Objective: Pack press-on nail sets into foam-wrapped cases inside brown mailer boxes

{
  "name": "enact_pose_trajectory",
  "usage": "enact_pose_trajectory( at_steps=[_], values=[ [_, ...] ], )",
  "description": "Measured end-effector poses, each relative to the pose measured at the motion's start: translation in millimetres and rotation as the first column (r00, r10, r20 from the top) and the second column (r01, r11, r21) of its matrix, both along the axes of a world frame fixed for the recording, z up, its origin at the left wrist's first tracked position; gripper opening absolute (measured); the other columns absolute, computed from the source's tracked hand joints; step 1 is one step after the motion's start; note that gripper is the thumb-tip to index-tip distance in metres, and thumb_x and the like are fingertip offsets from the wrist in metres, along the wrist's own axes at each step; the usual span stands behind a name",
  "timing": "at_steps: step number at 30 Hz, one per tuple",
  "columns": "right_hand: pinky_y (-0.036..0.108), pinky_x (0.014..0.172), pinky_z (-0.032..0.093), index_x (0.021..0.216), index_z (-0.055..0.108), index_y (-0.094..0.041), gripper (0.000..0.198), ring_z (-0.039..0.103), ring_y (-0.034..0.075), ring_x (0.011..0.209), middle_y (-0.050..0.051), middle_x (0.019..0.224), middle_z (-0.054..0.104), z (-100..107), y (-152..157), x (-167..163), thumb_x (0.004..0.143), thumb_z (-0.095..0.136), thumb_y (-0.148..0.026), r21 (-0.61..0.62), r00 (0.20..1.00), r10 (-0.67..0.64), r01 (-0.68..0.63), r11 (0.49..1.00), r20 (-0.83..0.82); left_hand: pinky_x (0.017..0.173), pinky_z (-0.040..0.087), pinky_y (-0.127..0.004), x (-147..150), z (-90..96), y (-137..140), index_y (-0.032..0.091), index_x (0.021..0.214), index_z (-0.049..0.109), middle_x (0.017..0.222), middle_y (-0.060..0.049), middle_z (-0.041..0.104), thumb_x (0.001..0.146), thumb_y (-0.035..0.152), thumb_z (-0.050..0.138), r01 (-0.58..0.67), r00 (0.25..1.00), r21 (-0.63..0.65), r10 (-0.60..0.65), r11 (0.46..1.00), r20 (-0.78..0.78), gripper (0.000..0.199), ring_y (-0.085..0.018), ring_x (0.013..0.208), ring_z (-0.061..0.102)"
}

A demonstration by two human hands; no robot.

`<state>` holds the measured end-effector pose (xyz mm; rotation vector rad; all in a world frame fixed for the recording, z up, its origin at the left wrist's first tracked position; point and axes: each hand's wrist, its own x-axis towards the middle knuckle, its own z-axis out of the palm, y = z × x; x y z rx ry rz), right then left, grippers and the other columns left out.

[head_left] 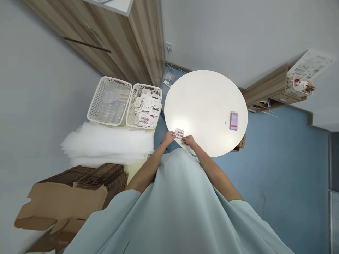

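Below you, a blue floor [280, 158] spreads out to the right, and your loose pale green top [185, 208] fills the near middle. A tall wood-grain cabinet [111, 38] stands at the far left. In front of you is a round white table [206, 95], its near edge close to your body. Beyond it on the far right is a wooden shelf [267, 86] with a small bin of mixed items on top.

To your near left lie brown cartons [66, 199], one opened out and others stacked flat. Just past them is a pile of white, cloudy sheets [108, 141]. Farther still on the left, two white baskets sit side by side: the left basket [95, 98] holds clear plastic trays [109, 106], and the right basket [131, 107] holds a loose heap of packs [148, 103].

Your left hand [168, 137] pinches the left edge of a small card, fingers nearly together. Your right hand [188, 140] is also narrowed, fingertips at the card's near right corner. On the table's right side lies a purple pack [234, 121], blurred out. The card [179, 133] is at the table's near left edge, showing two rows of pinkish spots; you cannot tell whether it touches the tabletop.
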<state>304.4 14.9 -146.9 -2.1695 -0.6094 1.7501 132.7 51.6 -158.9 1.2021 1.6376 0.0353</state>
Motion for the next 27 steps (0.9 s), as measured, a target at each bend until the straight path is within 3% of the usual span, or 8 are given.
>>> enact_pose_trajectory(
  at_steps=[4,10,13,16,18,21,24,27],
  values=[
    [0.018,0.053,0.05,0.077,0.07,-0.014,0.018,0.064,0.008,0.054,0.01,0.091,0.081,4,-1,3,0.095,0.07,-0.013,0.04,0.999,0.041,-0.042,0.998,0.01,0.092,0.057,-0.034,-3,0.9,-3,0.015,0.13,0.072,0.11,-0.013,0.084,0.093,0.027,0.071,0.022,1.0,0.011,-0.022,1.0,0.007,0.039,-0.027,0.104,0.078],
    [0.021,0.062,0.055,0.098,0.076,-0.016,0.009,0.07,0.01,0.066,0.007,0.101,0.08,33,-13,6,0.093,0.072,-0.023,0.114,0.972,0.234,-0.232,0.966,-0.007,0.1,0.056,-0.035,-33,19.1,-33,0.019,0.131,0.073,0.126,-0.012,0.081,0.099,0.028,0.066,-0.048,0.997,0.086,0.042,0.995,0.062,0.034,-0.029,0.116,0.076],
    [0.024,0.065,0.056,0.107,0.077,-0.017,0.02,0.073,0.014,0.071,0.006,0.097,0.08,45,-16,0,0.093,0.072,-0.03,0.186,0.92,0.391,-0.379,0.906,-0.031,0.099,0.058,-0.037,-57,32.4,-57,0.02,0.134,0.072,0.126,-0.01,0.081,0.101,0.029,0.065,-0.129,0.991,0.168,0.12,0.977,0.065,0.034,-0.027,0.106,0.078],
    [0.028,0.068,0.059,0.113,0.077,-0.019,0.03,0.075,0.018,0.076,0.005,0.096,0.08,48,-11,-20,0.093,0.071,-0.04,0.258,0.838,0.544,-0.52,0.814,-0.028,0.099,0.059,-0.038,-88,40.9,-84,0.023,0.133,0.071,0.129,-0.008,0.079,0.101,0.029,0.064,-0.288,0.957,0.238,0.285,0.928,0.045,0.033,-0.024,0.098,0.078],
    [0.031,0.072,0.06,0.114,0.077,-0.02,0.032,0.075,0.019,0.076,0.005,0.097,0.08,47,-4,-43,0.093,0.07,-0.043,0.302,0.769,0.639,-0.609,0.733,0.001,0.1,0.059,-0.039,-111,42.1,-101,0.022,0.131,0.07,0.133,-0.01,0.076,0.101,0.027,0.064,-0.408,0.906,0.292,0.424,0.865,0.01,0.032,-0.024,0.101,0.077],
    [0.034,0.08,0.061,0.11,0.078,-0.021,0.029,0.074,0.019,0.076,0.006,0.102,0.081,47,11,-89,0.094,0.068,-0.042,0.375,0.637,0.767,-0.731,0.57,0.075,0.103,0.059,-0.041,-147,38.2,-119,0.02,0.132,0.067,0.138,-0.014,0.069,0.099,0.026,0.065,-0.588,0.765,0.364,0.643,0.722,-0.04,0.034,-0.026,0.109,0.075],
    [0.034,0.086,0.059,0.111,0.078,-0.021,0.026,0.073,0.019,0.079,0.006,0.105,0.082,52,26,-142,0.096,0.068,-0.04,0.432,0.52,0.843,-0.797,0.421,0.138,0.108,0.057,-0.044,-183,30.8,-122,0.018,0.136,0.06,0.141,-0.018,0.064,0.098,0.029,0.069,-0.748,0.56,0.385,0.825,0.541,-0.072,0.041,-0.026,0.11,0.074],
    [0.032,0.087,0.058,0.114,0.078,-0.023,0.024,0.074,0.019,0.08,0.005,0.106,0.082,65,34,-189,0.098,0.068,-0.038,0.458,0.444,0.882,-0.824,0.332,0.159,0.116,0.051,-0.046,-212,22.5,-110,0.016,0.137,0.055,0.143,-0.021,0.063,0.097,0.034,0.075,-0.86,0.346,0.352,0.929,0.37,-0.132,0.049,-0.031,0.129,0.068]
  ],
)
